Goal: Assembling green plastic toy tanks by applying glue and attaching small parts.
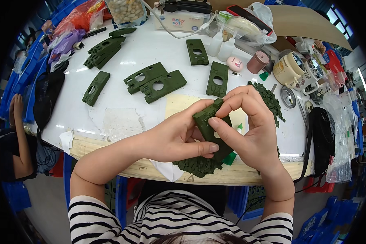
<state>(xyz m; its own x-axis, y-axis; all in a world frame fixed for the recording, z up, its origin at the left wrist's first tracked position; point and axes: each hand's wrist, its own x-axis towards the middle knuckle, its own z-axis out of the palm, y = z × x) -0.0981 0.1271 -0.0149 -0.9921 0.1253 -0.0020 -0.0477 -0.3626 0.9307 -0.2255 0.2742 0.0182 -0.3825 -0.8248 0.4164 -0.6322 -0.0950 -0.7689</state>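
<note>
Over the near edge of the table, both my hands hold a dark green plastic toy tank hull (205, 125), tilted, with a round hole in its top. My left hand (173, 136) grips it from the left, thumb along its lower side. The fingers and thumb of my right hand (252, 128) pinch its upper right end; whether a small piece is between them is hidden. Right behind the hull, a green-tipped nozzle (239, 128) shows in part. Below my hands lies a heap of small green parts (199, 166). Another heap of green pieces (271, 99) is beyond my right hand.
Similar hulls lie farther back: a single one (95, 88), an overlapping pair (165, 86), two more (197, 53) ahead, and a stack (105, 52) at far left. White squeeze bottles (226, 49), a pink tin (258, 62) and mugs (288, 70) stand at back right.
</note>
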